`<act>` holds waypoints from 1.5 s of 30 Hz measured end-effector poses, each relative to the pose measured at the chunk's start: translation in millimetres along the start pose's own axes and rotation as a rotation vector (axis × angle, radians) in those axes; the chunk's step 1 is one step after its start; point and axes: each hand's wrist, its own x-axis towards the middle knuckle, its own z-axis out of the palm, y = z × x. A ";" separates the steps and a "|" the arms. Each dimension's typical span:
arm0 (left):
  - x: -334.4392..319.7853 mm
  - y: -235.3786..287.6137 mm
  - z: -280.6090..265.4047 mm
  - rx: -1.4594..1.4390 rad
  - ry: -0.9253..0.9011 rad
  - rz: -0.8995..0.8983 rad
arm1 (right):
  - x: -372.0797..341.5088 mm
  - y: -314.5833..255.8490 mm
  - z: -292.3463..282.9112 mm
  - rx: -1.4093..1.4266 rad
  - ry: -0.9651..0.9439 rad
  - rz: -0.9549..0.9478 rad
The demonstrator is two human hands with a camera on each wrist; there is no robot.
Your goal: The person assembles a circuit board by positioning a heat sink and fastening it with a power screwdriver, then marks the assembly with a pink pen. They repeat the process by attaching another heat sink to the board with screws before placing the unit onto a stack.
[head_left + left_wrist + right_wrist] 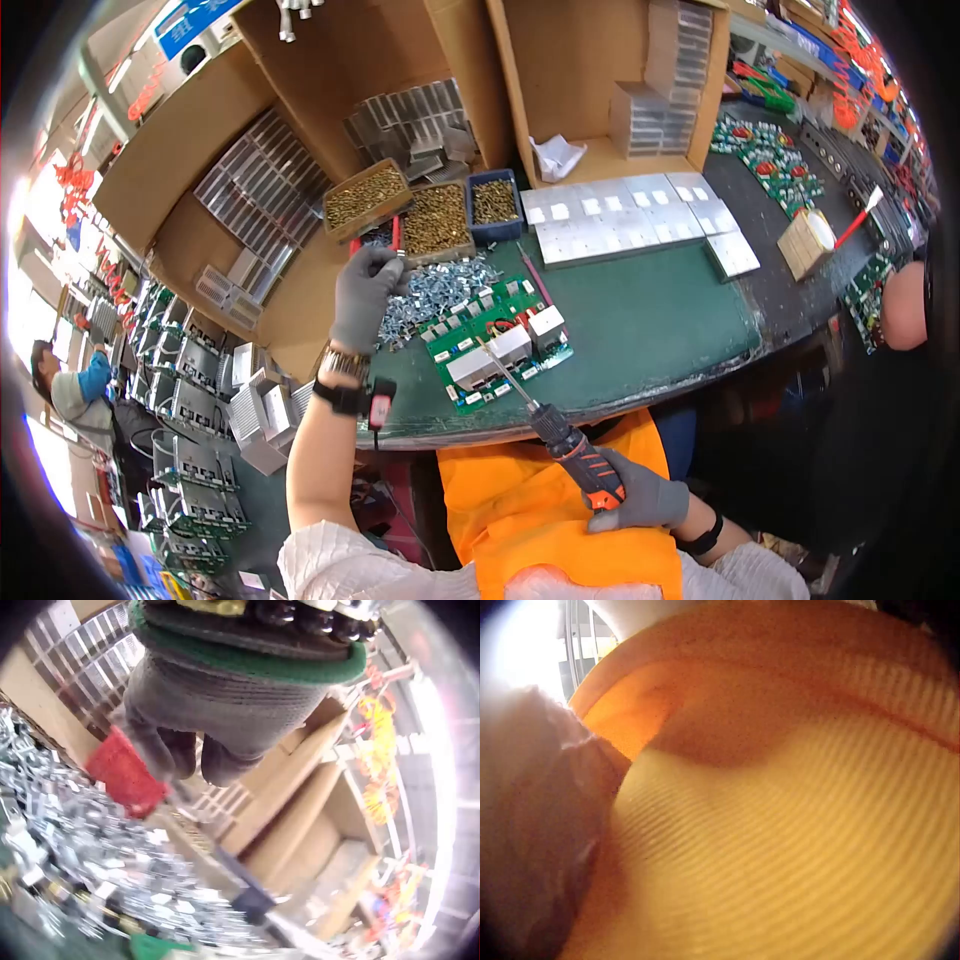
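My gloved left hand (368,290) is over the far left of the green mat, beside a heap of small silver metal clips (440,295). Its fingers are curled at the near edge of a small red bin (127,774); I cannot tell whether they pinch a small part. Low in front of the body, my gloved right hand (645,492) grips an electric screwdriver (570,450) by its black and orange handle. The driver's long bit points up and left, its tip overlapping a green circuit board (490,345) with silver heat sinks. Orange cloth (780,847) fills most of the right wrist view.
Boxes of brass screws (435,222) and a blue bin (495,205) stand behind the clips. Flat silver metal plates (620,215) lie at the back right. Open cardboard boxes (580,80) rise behind. A dark red pen-like stick (536,275) lies by the board.
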 end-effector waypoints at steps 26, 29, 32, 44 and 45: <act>-125.2 34.7 99.7 -0.110 -0.051 0.294 | -12.0 5.9 -3.4 0.103 -0.037 -0.015; -123.0 31.2 103.8 -0.001 -0.059 0.268 | -26.2 18.7 -13.8 0.014 0.094 -0.013; -116.7 25.1 120.3 0.697 -0.111 0.744 | -36.6 35.0 -23.9 0.028 0.227 0.140; -120.7 -9.7 176.1 1.170 0.109 0.543 | -10.6 44.6 -40.9 0.005 0.196 0.098; -119.4 -11.8 177.0 1.172 0.110 0.540 | -9.5 45.4 -41.7 0.031 0.198 0.078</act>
